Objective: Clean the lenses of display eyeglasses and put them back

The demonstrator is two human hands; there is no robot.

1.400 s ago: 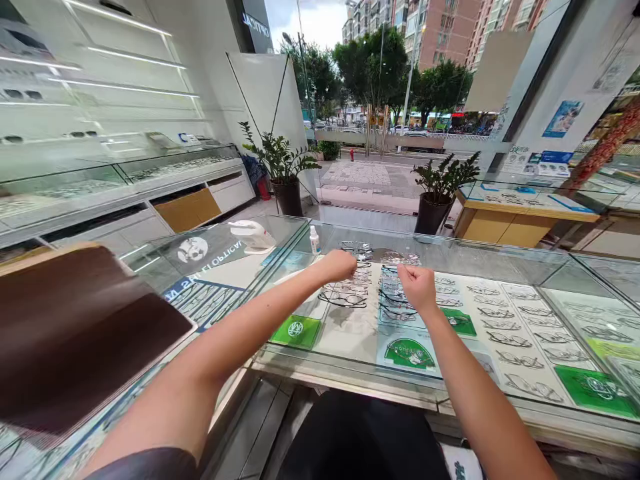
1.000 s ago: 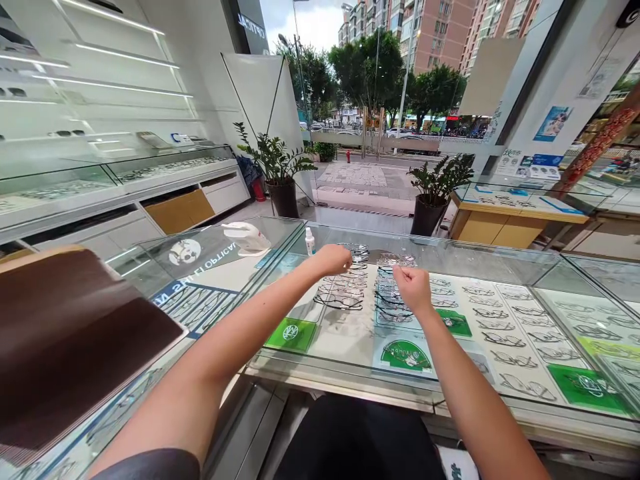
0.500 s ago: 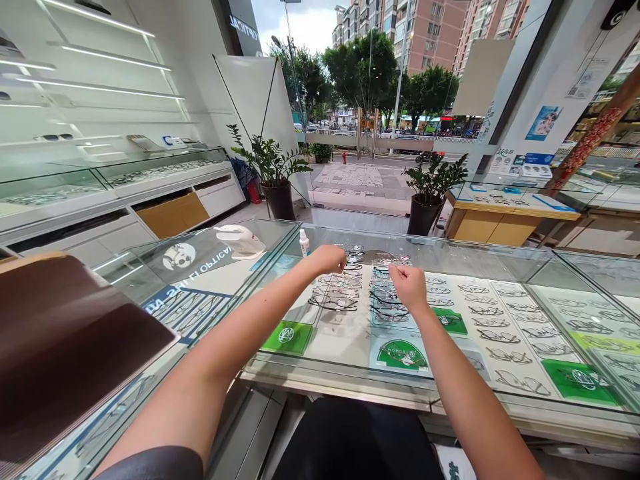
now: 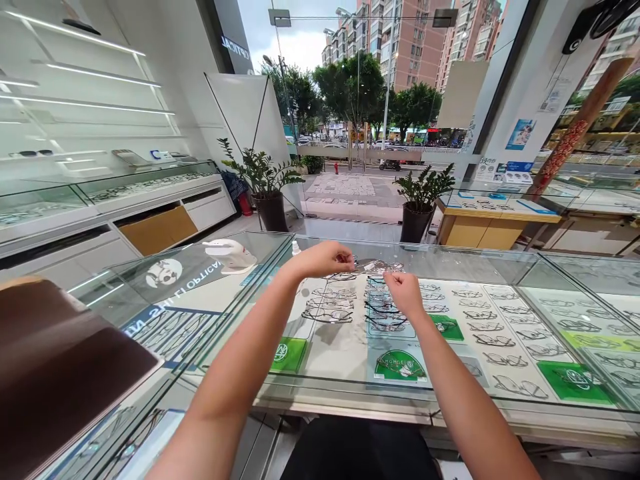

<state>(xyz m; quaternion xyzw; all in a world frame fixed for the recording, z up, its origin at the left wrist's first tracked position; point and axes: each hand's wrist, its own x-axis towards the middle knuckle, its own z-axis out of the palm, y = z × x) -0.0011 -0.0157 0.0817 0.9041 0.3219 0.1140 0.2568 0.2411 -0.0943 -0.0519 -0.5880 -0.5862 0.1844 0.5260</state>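
My left hand (image 4: pixel 327 259) reaches over the far end of a column of eyeglasses (image 4: pixel 327 313) on the glass counter. Its fingers are curled together, and what they hold, if anything, is hidden. To its right, my right hand (image 4: pixel 406 292) is closed in a pinch at a second column of eyeglasses (image 4: pixel 386 323). Whether a frame sits between those fingertips is too small to tell. Beyond both hands lie more thin-rimmed glasses (image 4: pixel 390 265). A white spray bottle (image 4: pixel 295 249) stands behind my left forearm, mostly covered by it.
The glass display counter (image 4: pixel 345 393) spans the front, with more frames and a green card (image 4: pixel 575 381) inside. A brown panel (image 4: pixel 65 373) juts in at left. A white hand-shaped stand (image 4: pixel 230 257) rests on the left counter. Potted plants (image 4: pixel 417 223) stand beyond.
The view has tilted up slightly and shifted. My left hand has turned at the wrist and its fingers now point more to the right. My right hand stays pinched near its column.
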